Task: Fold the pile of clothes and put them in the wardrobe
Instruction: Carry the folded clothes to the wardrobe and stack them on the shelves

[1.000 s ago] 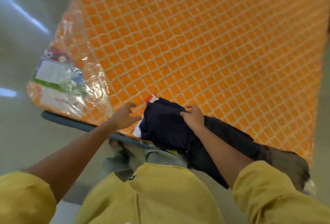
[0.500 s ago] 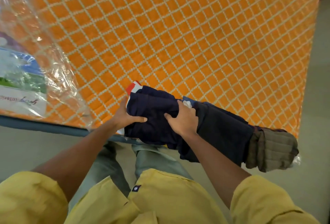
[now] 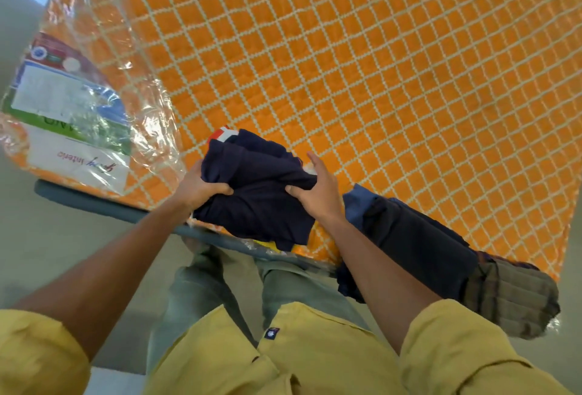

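Packaging label on the mattress: one word can be read

The paper label (image 3: 78,158) under the clear plastic wrap (image 3: 151,130) at the corner of the orange mattress (image 3: 378,79) carries red script, upside down from here, ending in "interio". The word before it cannot be made out. The white letters on its green band (image 3: 94,130) and the fine print on its upper panel (image 3: 47,92) are unreadable, as is the small blue tag (image 3: 272,334) on the yellow shirt hem.

Open mattress (image 3: 393,86) beyond; dark clothes (image 3: 419,237) rightward

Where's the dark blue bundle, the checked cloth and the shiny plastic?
navy bundle (image 3: 261,202), head view, middle of top fold.
checked cloth (image 3: 510,300), head view, folded middle.
shiny plastic (image 3: 104,104), head view, crinkles over label.
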